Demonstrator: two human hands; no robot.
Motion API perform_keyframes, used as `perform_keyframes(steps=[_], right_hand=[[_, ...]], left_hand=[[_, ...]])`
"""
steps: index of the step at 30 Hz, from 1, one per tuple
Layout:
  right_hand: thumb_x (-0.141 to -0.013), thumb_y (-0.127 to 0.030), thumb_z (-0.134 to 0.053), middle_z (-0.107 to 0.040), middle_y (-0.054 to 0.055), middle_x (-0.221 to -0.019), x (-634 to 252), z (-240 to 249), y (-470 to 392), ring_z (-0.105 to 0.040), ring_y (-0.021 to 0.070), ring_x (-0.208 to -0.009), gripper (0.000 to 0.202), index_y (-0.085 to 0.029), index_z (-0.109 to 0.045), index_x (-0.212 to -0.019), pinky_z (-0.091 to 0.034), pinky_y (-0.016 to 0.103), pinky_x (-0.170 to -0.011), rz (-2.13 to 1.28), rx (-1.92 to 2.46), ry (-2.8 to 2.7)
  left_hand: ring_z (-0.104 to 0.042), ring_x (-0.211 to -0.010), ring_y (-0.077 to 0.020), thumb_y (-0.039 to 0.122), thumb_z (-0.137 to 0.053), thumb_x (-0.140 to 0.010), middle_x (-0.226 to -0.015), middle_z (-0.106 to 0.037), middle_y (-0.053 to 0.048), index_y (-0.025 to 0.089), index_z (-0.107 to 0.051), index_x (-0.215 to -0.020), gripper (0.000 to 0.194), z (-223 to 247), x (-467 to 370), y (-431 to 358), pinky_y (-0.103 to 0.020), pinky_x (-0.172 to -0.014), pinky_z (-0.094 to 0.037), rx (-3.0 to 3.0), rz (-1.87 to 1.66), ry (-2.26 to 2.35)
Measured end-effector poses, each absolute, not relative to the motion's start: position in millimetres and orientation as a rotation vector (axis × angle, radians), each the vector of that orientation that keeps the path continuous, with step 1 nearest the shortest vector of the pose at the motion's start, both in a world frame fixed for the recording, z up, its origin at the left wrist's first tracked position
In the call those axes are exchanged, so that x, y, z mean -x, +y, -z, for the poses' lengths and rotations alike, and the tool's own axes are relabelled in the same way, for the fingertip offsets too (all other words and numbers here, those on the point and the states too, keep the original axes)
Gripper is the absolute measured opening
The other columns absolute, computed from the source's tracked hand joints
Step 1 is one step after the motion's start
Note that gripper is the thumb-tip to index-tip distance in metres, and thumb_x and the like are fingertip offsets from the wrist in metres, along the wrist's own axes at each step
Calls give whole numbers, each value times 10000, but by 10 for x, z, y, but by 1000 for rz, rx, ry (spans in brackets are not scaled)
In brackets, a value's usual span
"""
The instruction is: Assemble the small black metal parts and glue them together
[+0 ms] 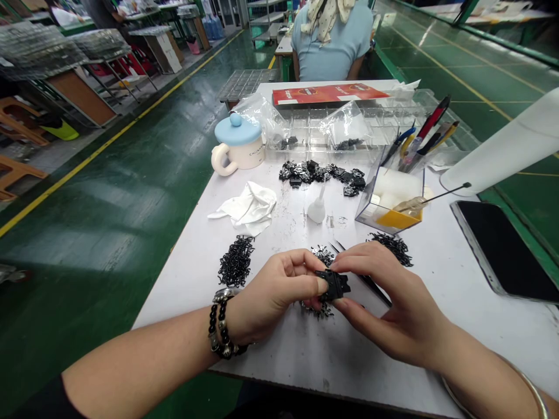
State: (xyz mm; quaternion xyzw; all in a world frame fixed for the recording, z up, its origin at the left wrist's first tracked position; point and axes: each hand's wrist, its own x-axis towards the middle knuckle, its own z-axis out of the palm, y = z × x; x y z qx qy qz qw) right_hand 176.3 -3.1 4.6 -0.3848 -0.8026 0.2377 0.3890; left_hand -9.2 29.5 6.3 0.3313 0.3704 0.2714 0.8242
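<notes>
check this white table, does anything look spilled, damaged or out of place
Mildly odd: dark smudges or specks mar the white tabletop around the small white nozzle-tipped bottle, looking like dirt or stray bits. No clear damage shows.

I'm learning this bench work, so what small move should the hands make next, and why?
Perhaps free the right hand to take the tweezers: the left hand pinches the black part by itself firmly enough, it seems, and the tweezers lie beneath the right hand, their tips by small metal pieces.
</notes>
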Motion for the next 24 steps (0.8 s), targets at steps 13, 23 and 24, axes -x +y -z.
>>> perform_keyframes(steps=[13, 23, 24], right_hand=[[-816, -127, -608, -607, 47, -971, -1763, -52, -31, -537, 177, -902, 307, -195, -514, -1100, -431, 357, -786, -585, 984, -2051], [-812, -156, -621, -606, 53, -968, -1804, -46, -14, -559, 199, -903, 311, -220, -513, -1096, -443, 374, -781, -532, 1001, -2079], [-809, -154, -626, -604, 56, -972, -1811, -51, -14, -556, 199, -906, 309, -215, -516, -1091, -439, 375, -784, -531, 1006, -2084]], left_hand=[[-526, -498, -66, 230, -767, -606, -570, -601, 23, 132, -596, -722, 229, -67, 91, 300, -196, -520, -381, -705, -562, 796], [-553, -548, -85, 255, -764, -672, -657, -633, 3, 138, -618, -804, 229, -42, 115, 316, -224, -567, -418, -782, -559, 774], [-557, -563, -88, 254, -761, -680, -670, -638, -1, 138, -627, -814, 222, -41, 120, 322, -226, -577, -422, -800, -559, 772]])
